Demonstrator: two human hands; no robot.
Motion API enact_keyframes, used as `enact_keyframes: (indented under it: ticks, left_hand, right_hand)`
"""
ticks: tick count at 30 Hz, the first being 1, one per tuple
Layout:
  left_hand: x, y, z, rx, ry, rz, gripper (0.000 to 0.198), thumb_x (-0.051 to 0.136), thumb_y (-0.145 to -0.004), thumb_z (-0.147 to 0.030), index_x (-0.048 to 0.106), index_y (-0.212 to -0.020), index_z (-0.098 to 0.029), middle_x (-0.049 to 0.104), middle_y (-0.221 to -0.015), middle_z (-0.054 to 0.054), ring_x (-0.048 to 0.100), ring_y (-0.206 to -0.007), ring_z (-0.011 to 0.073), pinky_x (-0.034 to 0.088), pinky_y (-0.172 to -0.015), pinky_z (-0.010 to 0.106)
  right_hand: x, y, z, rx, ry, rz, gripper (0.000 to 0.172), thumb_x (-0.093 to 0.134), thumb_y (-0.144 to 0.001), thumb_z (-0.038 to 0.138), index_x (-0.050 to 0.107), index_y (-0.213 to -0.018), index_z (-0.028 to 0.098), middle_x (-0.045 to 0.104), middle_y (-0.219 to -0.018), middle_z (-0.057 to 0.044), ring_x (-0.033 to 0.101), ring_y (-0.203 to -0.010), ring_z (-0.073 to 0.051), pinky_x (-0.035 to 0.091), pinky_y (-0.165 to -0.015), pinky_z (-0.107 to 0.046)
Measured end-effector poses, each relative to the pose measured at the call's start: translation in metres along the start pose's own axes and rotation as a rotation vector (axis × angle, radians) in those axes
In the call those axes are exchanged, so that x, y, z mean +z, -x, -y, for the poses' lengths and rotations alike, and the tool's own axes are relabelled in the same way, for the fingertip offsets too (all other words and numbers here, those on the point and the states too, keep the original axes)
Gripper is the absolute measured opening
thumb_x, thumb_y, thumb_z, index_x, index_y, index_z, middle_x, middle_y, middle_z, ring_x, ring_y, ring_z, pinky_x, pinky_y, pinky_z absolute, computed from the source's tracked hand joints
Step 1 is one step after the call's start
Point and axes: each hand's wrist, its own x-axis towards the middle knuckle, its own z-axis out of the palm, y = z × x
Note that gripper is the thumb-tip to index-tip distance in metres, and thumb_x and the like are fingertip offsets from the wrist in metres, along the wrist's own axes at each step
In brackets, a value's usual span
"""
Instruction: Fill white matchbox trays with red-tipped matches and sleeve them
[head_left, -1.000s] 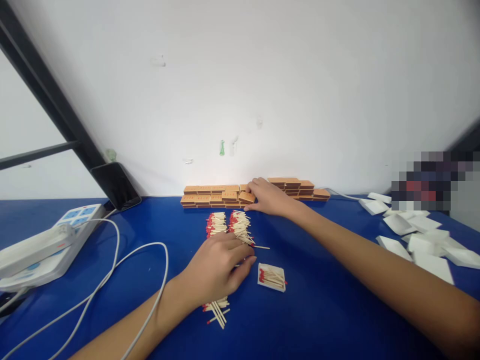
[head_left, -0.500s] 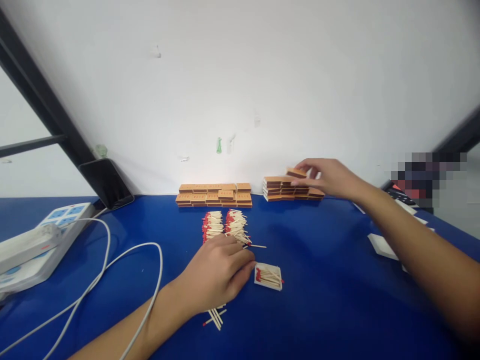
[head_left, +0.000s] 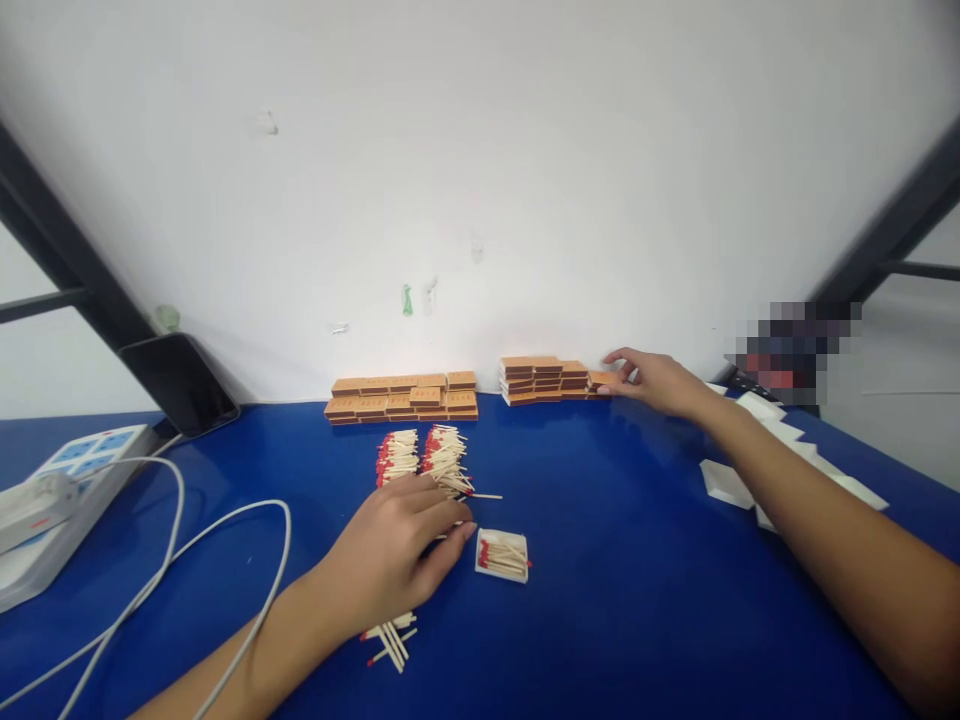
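Lying palm-down, left hand [head_left: 390, 548] covers loose matches [head_left: 444, 458], grip not discernible; right hand [head_left: 654, 381], fingers extended, touches matchbox stack [head_left: 541, 378].

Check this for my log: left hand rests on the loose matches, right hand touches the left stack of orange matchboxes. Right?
No. The head view shows the right hand touching the right stack of orange matchboxes; the left hand does rest on the loose matches.

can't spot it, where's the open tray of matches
In the head view the open tray of matches lies on the blue table, just right of the left hand, nearer than the loose match piles.
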Motion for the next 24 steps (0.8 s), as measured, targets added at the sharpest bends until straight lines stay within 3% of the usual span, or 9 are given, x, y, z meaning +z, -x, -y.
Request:
enact_keyframes:
  ticks: [5, 10, 14, 16, 17, 19, 21, 24]
  left_hand:
    - [0.000, 0.000, -0.001, 0.000, 0.000, 0.013, 0.019, 0.053, -0.105, -0.020, 0.072, -0.102, -0.016, 0.072, -0.084, 0.005, 0.065, -0.076, 0.0205, 0.050, -0.069, 0.036]
    - [0.000, 0.001, -0.002, -0.007, -0.014, 0.007, 0.021, 0.052, -0.105, -0.021, 0.072, -0.099, -0.016, 0.072, -0.082, 0.006, 0.064, -0.075, 0.0206, 0.049, -0.071, 0.036]
    - [0.003, 0.003, -0.001, 0.001, -0.012, 0.007, 0.021, 0.053, -0.105, -0.020, 0.072, -0.097, -0.016, 0.072, -0.081, 0.005, 0.063, -0.074, 0.0205, 0.048, -0.069, 0.036]
    - [0.004, 0.003, 0.000, -0.004, -0.005, 0.018, 0.021, 0.053, -0.105, -0.021, 0.072, -0.096, -0.017, 0.072, -0.081, 0.005, 0.063, -0.074, 0.0205, 0.048, -0.070, 0.036]
    - [0.005, 0.004, 0.000, -0.010, -0.001, 0.024, 0.021, 0.053, -0.105, -0.021, 0.072, -0.096, -0.017, 0.072, -0.081, 0.005, 0.064, -0.074, 0.0205, 0.048, -0.070, 0.036]
    - [0.004, 0.004, 0.001, -0.021, -0.002, 0.023, 0.020, 0.053, -0.104, -0.021, 0.072, -0.097, -0.017, 0.072, -0.082, 0.005, 0.064, -0.075, 0.0205, 0.049, -0.071, 0.036]
    - [0.002, 0.003, 0.002, -0.021, -0.014, 0.010, 0.020, 0.053, -0.105, -0.021, 0.071, -0.098, -0.017, 0.072, -0.082, 0.005, 0.065, -0.075, 0.0204, 0.049, -0.071, 0.036]
    - [-0.001, 0.002, 0.002, -0.014, -0.029, -0.011, 0.020, 0.053, -0.105, -0.021, 0.071, -0.096, -0.017, 0.071, -0.080, 0.005, 0.065, -0.073, 0.0195, 0.049, -0.070, 0.035]
  right_hand:
    - [0.006, 0.001, 0.007, 0.002, 0.052, -0.045, 0.048, 0.065, -0.089, 0.054, 0.063, -0.124, 0.023, 0.076, -0.102, -0.009, 0.070, -0.082, -0.025, 0.051, -0.075, -0.036]
    - [-0.009, 0.006, 0.028, 0.001, 0.166, -0.114, 0.049, 0.059, -0.091, 0.058, 0.064, -0.122, 0.021, 0.075, -0.103, -0.012, 0.069, -0.087, -0.031, 0.047, -0.069, -0.038]
    - [-0.017, 0.008, 0.093, -0.137, 0.213, -0.239, 0.034, 0.047, -0.101, 0.047, 0.068, -0.111, 0.021, 0.075, -0.102, -0.012, 0.068, -0.086, -0.029, 0.045, -0.069, -0.037]
    - [-0.009, 0.005, 0.138, -0.297, 0.121, -0.147, 0.028, 0.050, -0.102, 0.043, 0.069, -0.105, 0.022, 0.076, -0.102, -0.010, 0.068, -0.086, -0.026, 0.047, -0.072, -0.036]
    - [-0.002, 0.002, 0.160, -0.377, 0.096, -0.052, 0.026, 0.051, -0.103, 0.040, 0.069, -0.106, 0.022, 0.075, -0.103, -0.010, 0.069, -0.088, -0.025, 0.049, -0.075, -0.035]
    - [0.015, -0.008, 0.196, -0.444, 0.091, 0.008, 0.023, 0.053, -0.103, 0.038, 0.068, -0.115, 0.023, 0.075, -0.113, -0.010, 0.069, -0.097, -0.025, 0.050, -0.083, -0.035]
    - [0.032, -0.023, 0.219, -0.461, 0.114, 0.041, 0.023, 0.056, -0.102, 0.034, 0.068, -0.118, 0.022, 0.073, -0.120, -0.013, 0.068, -0.106, -0.028, 0.049, -0.089, -0.037]
    - [0.049, -0.047, 0.231, -0.440, 0.154, 0.094, 0.021, 0.063, -0.099, 0.034, 0.069, -0.110, 0.017, 0.072, -0.111, -0.017, 0.069, -0.100, -0.029, 0.050, -0.084, -0.038]
